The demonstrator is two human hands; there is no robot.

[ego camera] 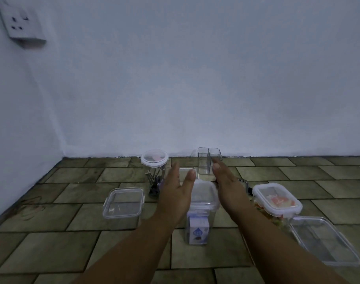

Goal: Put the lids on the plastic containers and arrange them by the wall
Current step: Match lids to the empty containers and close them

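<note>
You are working on a tiled floor [52, 249] that meets a pale wall [195, 78], and the containers are sitting spread out short of that wall, which suggests the arranging step is yet to come.

You are reaching both forearms forward so that your left hand [176, 193] and right hand [229, 185] are flanking the tall clear container [201, 214] in the middle; its lid is already sitting on top and a small printed box is showing through its wall. Both grips are released, fingers straight and palms facing inward, neither one closing on anything; the placing looks like you are preparing to clasp this container from both sides or press its lid home.

To your far right a flat rectangular lid [322, 240] is lying loose on the floor, just beside a lidded square container [277, 199] holding something pink and white. To your left an empty square container [123, 203] is standing closed. Nearer the wall, a round lidded jar [154, 167] is holding metal pieces, and a small clear divided box [208, 162] is standing open, likely waiting for a lid.
</note>
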